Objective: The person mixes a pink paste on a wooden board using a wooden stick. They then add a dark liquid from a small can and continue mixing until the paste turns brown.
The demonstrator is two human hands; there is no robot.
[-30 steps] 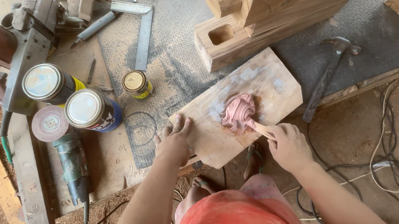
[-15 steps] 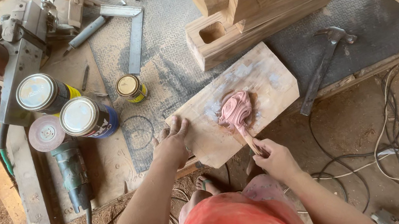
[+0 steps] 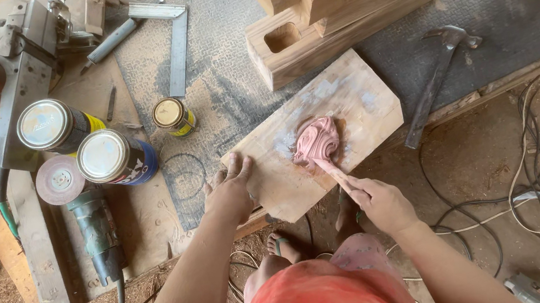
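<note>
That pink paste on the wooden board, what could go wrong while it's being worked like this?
The board juts past the mat edge, steadied only by the left hand; hard pressure might tip or slide it. The right hand works the pink paste with a thin stick, which could snap or flick paste. Cables lie beside the feet, a possible trip.

Three labelled tins [image 3: 116, 157] beside grinder [image 3: 95, 232]

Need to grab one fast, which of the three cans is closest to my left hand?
The small gold-lidded can, standing alone just above your left hand. The two larger silver-lidded cans lie farther left.
</note>
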